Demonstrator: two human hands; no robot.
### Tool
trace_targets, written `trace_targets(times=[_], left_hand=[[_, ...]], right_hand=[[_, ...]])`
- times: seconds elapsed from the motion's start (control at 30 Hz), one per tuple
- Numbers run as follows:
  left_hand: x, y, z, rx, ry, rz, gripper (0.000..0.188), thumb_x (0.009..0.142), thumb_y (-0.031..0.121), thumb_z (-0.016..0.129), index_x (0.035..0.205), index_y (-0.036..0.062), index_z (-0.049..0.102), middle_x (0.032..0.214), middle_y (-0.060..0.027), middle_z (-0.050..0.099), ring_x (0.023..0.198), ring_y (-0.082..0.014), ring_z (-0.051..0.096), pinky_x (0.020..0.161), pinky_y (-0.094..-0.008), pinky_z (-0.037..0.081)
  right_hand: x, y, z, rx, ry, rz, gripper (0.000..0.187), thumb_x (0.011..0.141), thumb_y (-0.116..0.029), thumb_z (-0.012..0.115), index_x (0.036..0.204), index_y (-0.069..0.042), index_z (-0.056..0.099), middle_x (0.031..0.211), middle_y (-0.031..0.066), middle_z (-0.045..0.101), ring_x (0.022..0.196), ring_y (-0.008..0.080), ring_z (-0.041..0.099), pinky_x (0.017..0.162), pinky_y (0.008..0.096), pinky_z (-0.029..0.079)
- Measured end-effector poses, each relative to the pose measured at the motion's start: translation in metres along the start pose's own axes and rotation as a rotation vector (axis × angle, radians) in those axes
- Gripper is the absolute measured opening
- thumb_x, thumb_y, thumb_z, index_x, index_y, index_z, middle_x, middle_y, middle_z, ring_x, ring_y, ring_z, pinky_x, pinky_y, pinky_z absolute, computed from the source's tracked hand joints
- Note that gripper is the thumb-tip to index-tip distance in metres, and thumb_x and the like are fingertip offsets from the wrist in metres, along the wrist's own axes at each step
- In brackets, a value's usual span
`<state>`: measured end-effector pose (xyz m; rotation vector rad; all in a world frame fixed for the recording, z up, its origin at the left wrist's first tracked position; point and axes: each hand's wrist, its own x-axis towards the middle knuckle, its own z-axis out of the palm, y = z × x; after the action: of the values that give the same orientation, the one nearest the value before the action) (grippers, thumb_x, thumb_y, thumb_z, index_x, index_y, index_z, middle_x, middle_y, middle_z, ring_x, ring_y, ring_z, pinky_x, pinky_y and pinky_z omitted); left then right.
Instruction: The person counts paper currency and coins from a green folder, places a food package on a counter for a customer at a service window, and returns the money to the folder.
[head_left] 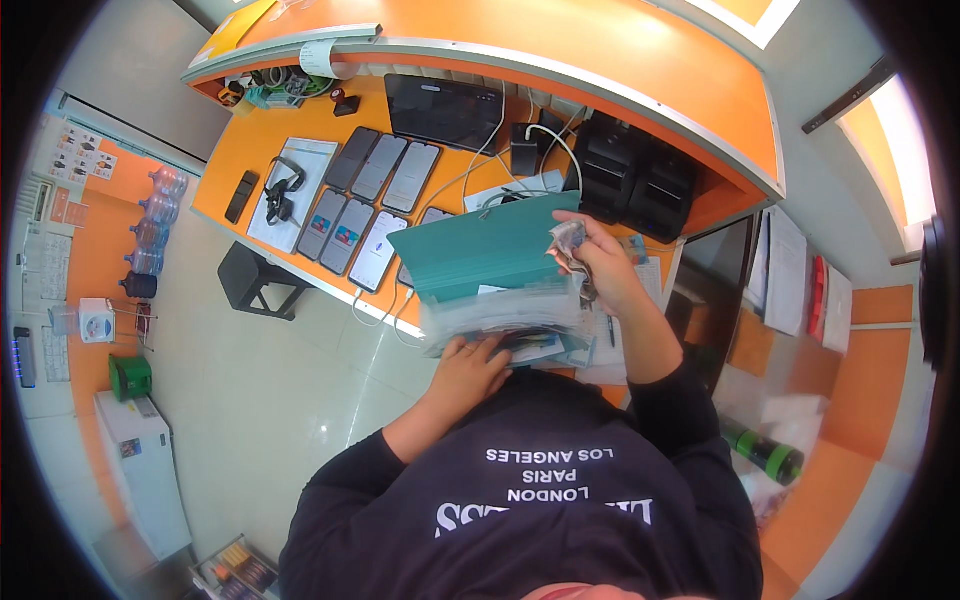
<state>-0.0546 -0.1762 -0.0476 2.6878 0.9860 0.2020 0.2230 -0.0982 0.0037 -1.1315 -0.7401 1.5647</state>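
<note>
A green expanding file stands open in front of my body, flap raised and pale dividers fanned out. Papers and cards show between its pockets. My left hand grips the near edge of the file, its fingers curled over the pockets. Above the right side of the file, my right hand is closed on a small crumpled greyish bundle; its exact kind is unclear. Part of the bundle is hidden by my fingers.
Several phones lie in rows on the orange desk, left of the file. A tablet, black machines and loose cables stand behind. A black stool sits below the desk's left side.
</note>
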Motion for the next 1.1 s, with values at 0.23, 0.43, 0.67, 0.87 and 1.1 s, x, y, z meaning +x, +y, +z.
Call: trace_targets(times=[0.23, 0.43, 0.67, 0.87, 1.1], left_hand=[[0.0002, 0.0006, -0.0023, 0.003, 0.014, 0.006, 0.028, 0.09, 0.031, 0.07, 0.111, 0.0152, 0.063, 0.131, -0.0125, 0.063, 0.097, -0.0268, 0.069, 0.096, -0.0434, 0.044], [0.0004, 0.0, -0.0001, 0.013, 0.039, 0.01, 0.028, 0.088, 0.031, 0.073, 0.109, 0.0185, 0.059, 0.129, -0.0076, 0.063, 0.093, -0.0247, 0.069, 0.093, -0.0441, 0.045], [0.0009, 0.0001, -0.0022, 0.001, 0.024, 0.017, 0.028, 0.09, 0.03, 0.07, 0.112, 0.0153, 0.063, 0.126, -0.0127, 0.064, 0.098, -0.0271, 0.069, 0.093, -0.0433, 0.044], [0.002, 0.0012, -0.0056, 0.004, 0.011, 0.011, 0.028, 0.09, 0.031, 0.07, 0.111, 0.0154, 0.062, 0.128, -0.0127, 0.063, 0.099, -0.0269, 0.068, 0.094, -0.0438, 0.044], [0.0026, 0.0012, -0.0056, 0.008, 0.01, 0.011, 0.027, 0.09, 0.031, 0.07, 0.111, 0.0155, 0.062, 0.128, -0.0122, 0.063, 0.099, -0.026, 0.068, 0.095, -0.0435, 0.044]], right_hand=[[-0.0012, -0.0041, 0.0009, 0.018, -0.026, -0.011, 0.052, 0.092, 0.005, 0.039, 0.143, 0.0, 0.051, 0.104, 0.0076, 0.068, 0.087, 0.012, 0.063, 0.08, 0.0246, 0.051], [0.0002, -0.0009, -0.0049, 0.01, -0.042, -0.017, 0.05, 0.093, 0.005, 0.039, 0.141, 0.001, 0.051, 0.112, 0.0125, 0.069, 0.099, 0.0162, 0.067, 0.088, 0.0274, 0.052], [-0.0043, -0.0068, 0.0006, 0.015, 0.006, -0.013, 0.05, 0.093, 0.003, 0.04, 0.143, 0.001, 0.05, 0.102, 0.0079, 0.068, 0.084, 0.0119, 0.062, 0.078, 0.0243, 0.05], [-0.0025, -0.0029, -0.0043, 0.006, 0.005, -0.02, 0.051, 0.093, 0.004, 0.04, 0.143, 0.001, 0.05, 0.102, 0.0077, 0.067, 0.085, 0.0116, 0.062, 0.079, 0.0238, 0.049], [-0.0033, -0.0039, -0.0035, -0.005, 0.014, -0.015, 0.05, 0.094, 0.004, 0.04, 0.143, 0.001, 0.051, 0.102, 0.0074, 0.067, 0.085, 0.0112, 0.062, 0.079, 0.0233, 0.049]])
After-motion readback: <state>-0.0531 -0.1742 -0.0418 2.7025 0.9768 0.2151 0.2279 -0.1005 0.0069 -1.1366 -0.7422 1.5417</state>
